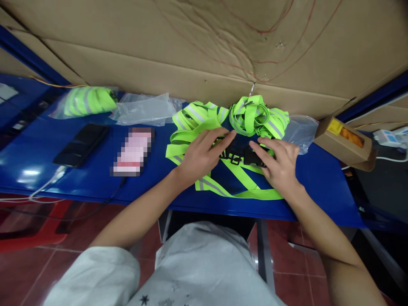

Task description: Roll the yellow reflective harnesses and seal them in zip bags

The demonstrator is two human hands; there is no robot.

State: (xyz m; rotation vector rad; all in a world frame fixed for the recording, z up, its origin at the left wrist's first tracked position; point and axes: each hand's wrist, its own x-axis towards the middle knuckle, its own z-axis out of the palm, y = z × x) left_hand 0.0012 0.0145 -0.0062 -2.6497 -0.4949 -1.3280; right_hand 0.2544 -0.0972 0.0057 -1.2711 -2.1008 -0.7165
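Neon yellow-green straps with grey reflective stripes (245,194) lie loosely on the blue table, some bundled at the back by the cardboard. My left hand (204,154) rests over the straps, its fingers stretched toward the black plastic buckle pieces (235,158). On the other side, my right hand (279,163) has its fingers at a wider black buckle (252,157), thumb side hidden under the hand. Whether either hand's fingertips grip a strap or buckle is hard to make out. A coiled green strap bundle (250,115) sits just beyond the hands.
Left on the blue table (178,199) are a black phone (82,145) with a white cable, a blurred-out phone (133,151), clear plastic bags (145,109) and a bagged green strap (91,102). A small cardboard box (344,142) stands right. Cardboard (153,68) walls the back.
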